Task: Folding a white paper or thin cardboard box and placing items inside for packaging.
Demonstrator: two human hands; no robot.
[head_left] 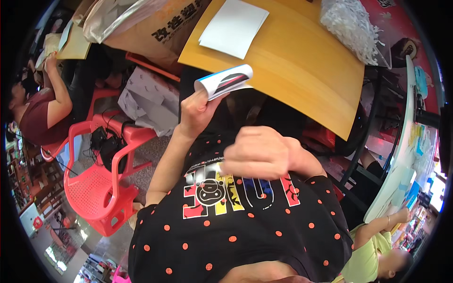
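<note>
I read my left hand (196, 111) as pinching a rolled paper sheet (224, 81) just below the near edge of the wooden counter (302, 70), while my right hand (262, 153) is curled into a loose fist against my chest, and I cannot tell whether it holds anything. I judge the rolling step underway; finishing calls for the right hand to come up. White sheets (233, 27) and shredded paper (351, 26) lie beyond, a red chair (101, 188) to the left.
</note>
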